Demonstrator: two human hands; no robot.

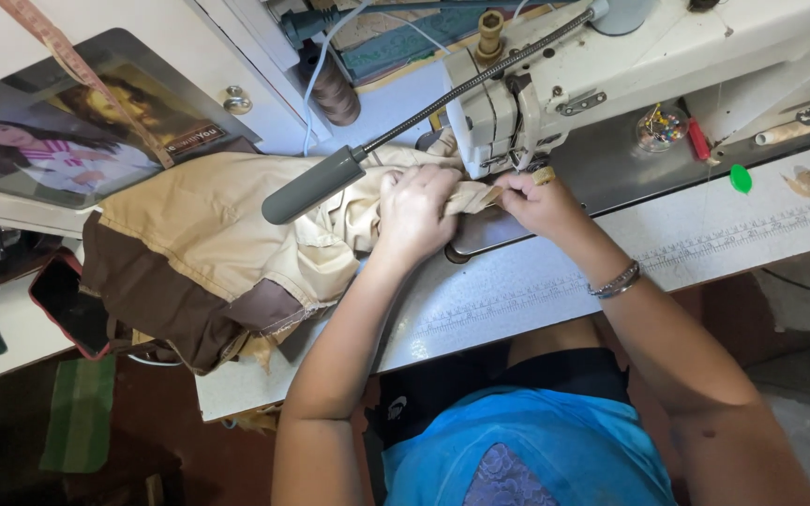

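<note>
A beige and brown garment (208,244) lies bunched on the white sewing table (536,281), with its edge fed under the head of a white sewing machine (555,84). My left hand (414,211) presses down on the beige cloth just left of the needle area. My right hand (541,201) pinches a narrow beige strip of the fabric (494,194) right below the presser foot. A bracelet sits on my right wrist (614,280).
A grey gooseneck lamp (316,183) hangs over the cloth. A brown thread spool (335,94) stands behind it. A red-cased phone (67,305) lies at the left. A pin holder (660,128), a red tool (698,141) and a green disc (741,178) rest at the right.
</note>
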